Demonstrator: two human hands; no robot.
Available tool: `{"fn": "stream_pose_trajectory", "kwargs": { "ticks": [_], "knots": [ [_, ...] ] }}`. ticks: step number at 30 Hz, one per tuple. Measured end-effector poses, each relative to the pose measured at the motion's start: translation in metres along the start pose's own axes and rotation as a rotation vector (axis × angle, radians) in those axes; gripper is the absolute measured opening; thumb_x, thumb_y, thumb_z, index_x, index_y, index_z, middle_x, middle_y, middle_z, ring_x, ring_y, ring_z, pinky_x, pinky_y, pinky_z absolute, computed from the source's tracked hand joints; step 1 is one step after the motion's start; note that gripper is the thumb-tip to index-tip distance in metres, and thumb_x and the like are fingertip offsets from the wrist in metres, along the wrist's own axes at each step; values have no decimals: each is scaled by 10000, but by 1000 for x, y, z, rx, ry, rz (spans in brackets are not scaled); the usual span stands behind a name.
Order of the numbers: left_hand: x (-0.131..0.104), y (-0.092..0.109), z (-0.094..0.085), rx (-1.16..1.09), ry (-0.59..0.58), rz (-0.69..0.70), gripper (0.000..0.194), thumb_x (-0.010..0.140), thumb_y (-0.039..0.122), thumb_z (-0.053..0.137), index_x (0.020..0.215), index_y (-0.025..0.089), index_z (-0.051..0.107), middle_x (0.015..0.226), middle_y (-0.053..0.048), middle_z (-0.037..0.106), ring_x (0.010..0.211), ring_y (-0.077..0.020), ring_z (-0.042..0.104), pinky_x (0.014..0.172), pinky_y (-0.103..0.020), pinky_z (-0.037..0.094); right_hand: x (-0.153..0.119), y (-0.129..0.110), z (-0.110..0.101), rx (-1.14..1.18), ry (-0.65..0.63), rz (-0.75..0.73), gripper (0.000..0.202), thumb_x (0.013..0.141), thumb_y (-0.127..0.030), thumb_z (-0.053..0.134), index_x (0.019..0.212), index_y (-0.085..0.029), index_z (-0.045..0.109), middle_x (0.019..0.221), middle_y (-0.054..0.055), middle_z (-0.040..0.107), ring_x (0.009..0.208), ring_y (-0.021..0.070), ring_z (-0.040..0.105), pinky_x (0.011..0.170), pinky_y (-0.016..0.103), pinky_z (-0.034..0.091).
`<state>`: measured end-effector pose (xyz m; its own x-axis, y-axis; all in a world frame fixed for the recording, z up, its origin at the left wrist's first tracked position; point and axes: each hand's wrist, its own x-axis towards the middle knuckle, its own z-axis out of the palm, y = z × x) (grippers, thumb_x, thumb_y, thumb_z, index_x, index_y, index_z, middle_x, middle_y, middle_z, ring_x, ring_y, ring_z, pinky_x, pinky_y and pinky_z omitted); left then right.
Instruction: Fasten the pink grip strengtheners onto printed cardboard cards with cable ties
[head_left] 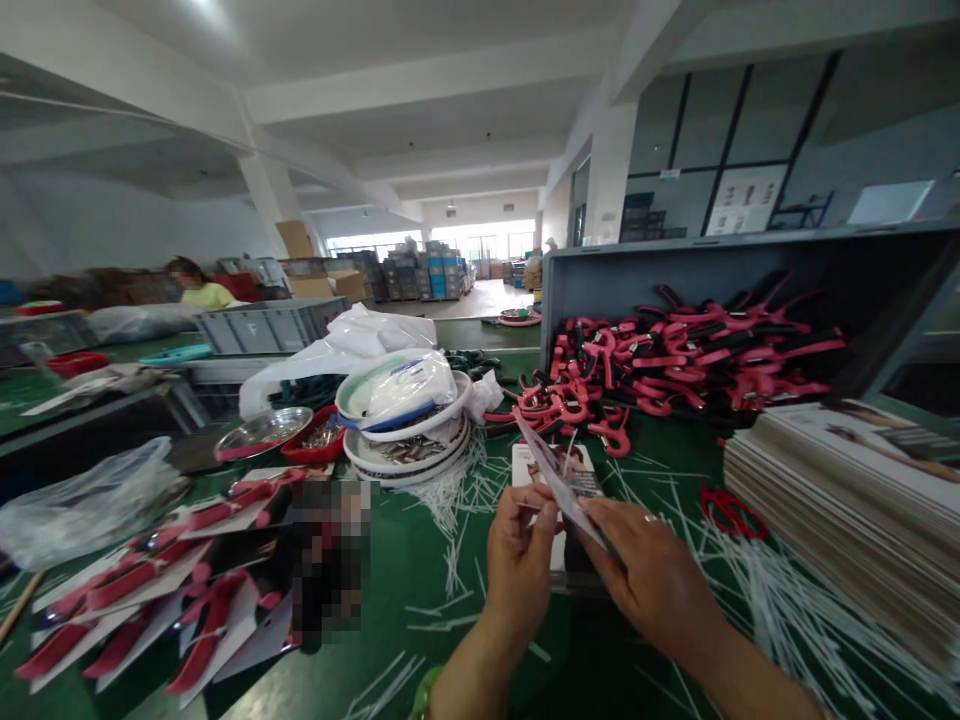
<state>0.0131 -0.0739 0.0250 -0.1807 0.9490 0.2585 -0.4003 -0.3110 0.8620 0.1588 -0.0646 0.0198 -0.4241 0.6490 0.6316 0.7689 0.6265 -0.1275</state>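
My right hand (649, 565), with a ring on one finger, grips a thin printed card (559, 480) held tilted on edge. Close against the card's left side, the fingers of my left hand (521, 550) are pinched together on what looks like a thin white cable tie (529, 506). Another white tie end stands up by the card's upper part. Beneath both hands lies a stack of printed cards (525, 462) on the green table. Loose white cable ties (450, 530) are scattered around it.
A grey bin (555, 290) lies tipped, spilling pink-and-black handled tools (660, 350). Carded tools (202, 560) are piled at left. Stacked trays (409, 460) hold metal parts. Red-handled scissors (733, 512) lie beside a tall card stack (832, 530). A person (206, 290) is at far left.
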Motion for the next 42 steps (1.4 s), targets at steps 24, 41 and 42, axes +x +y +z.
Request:
{"fn": "stream_pose_trajectory", "kwargs": {
  "ticks": [24, 41, 42],
  "knots": [
    [24, -11, 35, 45, -204, -451, 389, 527, 466, 751, 658, 140, 584, 479, 56, 488, 399, -50, 408, 427, -203, 395, -4, 33, -4, 469, -79, 473, 486, 894, -500, 334, 1025, -152, 647, 908, 98, 702, 895, 252, 647, 783, 347, 517],
    [21, 5, 19, 108, -275, -485, 349, 535, 435, 752, 637, 144, 588, 468, 49, 492, 404, -59, 431, 415, -193, 366, -7, 23, 0, 273, -137, 336, 429, 926, -412, 288, 1066, -165, 610, 860, 87, 692, 830, 235, 654, 745, 346, 522],
    [22, 6, 18, 111, -275, -470, 352, 543, 441, 748, 644, 145, 587, 471, 51, 492, 398, -57, 427, 410, -192, 362, -7, 23, -1, 255, -138, 313, 420, 927, -401, 285, 1040, -171, 618, 853, 87, 691, 824, 232, 655, 742, 344, 524]
  ]
}}
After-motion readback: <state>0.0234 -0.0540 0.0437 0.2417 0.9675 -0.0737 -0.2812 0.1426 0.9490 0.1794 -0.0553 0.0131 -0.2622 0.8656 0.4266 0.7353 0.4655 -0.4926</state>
